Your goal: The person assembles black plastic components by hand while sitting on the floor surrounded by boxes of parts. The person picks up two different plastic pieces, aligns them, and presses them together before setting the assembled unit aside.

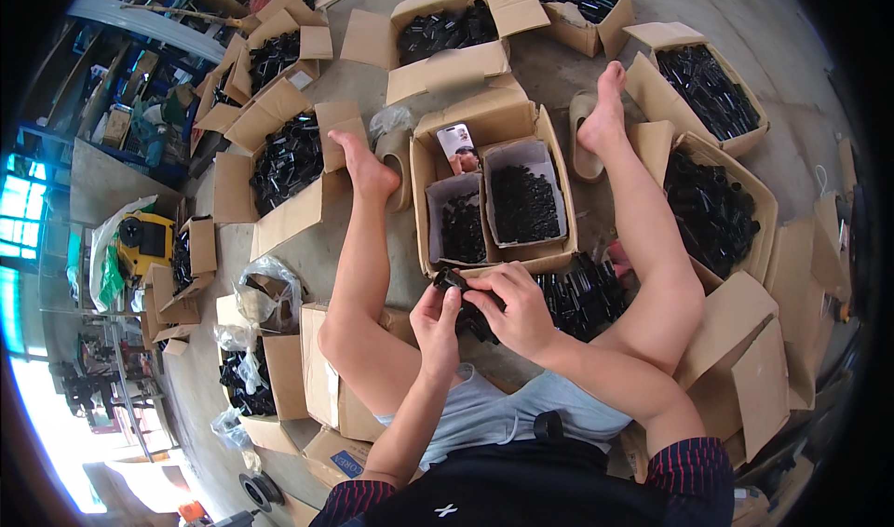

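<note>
My left hand (436, 330) is closed, its thumb and fingers pinching a short black tubular part (448, 278). My right hand (514, 311) meets it from the other side with curled fingers at the part's right end; its fingertips partly hide that end. Just beyond both hands stands an open cardboard box (421, 164) between my legs. Inside it are two grey-lined bins, a smaller left bin (445, 190) and a larger right bin (560, 178), both holding many small black pieces. A phone (457, 145) with a lit picture leans at the back of the box.
More black tubes (585, 296) lie right of my hands. Open cartons of black parts surround me, including a far carton (447, 71), a left carton (237, 187) and a right carton (768, 206). A yellow machine (149, 248) and shelving (102, 89) stand at left.
</note>
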{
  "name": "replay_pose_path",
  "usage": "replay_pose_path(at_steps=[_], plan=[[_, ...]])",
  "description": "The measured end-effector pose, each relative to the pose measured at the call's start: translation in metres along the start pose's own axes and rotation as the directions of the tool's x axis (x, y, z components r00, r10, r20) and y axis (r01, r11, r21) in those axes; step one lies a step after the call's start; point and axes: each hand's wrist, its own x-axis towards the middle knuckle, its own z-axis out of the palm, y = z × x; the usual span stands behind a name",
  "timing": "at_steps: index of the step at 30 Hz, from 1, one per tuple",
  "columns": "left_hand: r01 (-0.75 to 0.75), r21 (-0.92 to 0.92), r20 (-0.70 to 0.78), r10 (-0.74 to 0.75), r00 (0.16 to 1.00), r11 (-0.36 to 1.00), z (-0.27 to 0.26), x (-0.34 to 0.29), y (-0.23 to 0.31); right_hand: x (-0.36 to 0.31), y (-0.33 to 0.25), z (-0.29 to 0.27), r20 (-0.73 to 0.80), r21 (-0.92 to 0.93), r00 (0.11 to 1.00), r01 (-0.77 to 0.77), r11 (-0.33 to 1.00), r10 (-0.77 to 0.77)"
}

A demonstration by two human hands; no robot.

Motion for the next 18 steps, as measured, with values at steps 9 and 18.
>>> replay_pose_path(at_steps=[9, 18], plan=[[-0.059, 0.341, -0.149, 0.116, 0.982, 0.938, 0.033, -0.007, 0.016, -0.008, 0.017, 0.006, 0.116, 0.148, 0.971, -0.225, 0.963, 0.209], [0.239, -0.027, 0.078, -0.236, 0.969, 0.971, -0.003, 0.015, -0.014, -0.002, 0.032, 0.013, 0.285, 0.497, 0.811, -0.581, 0.644, 0.511]])
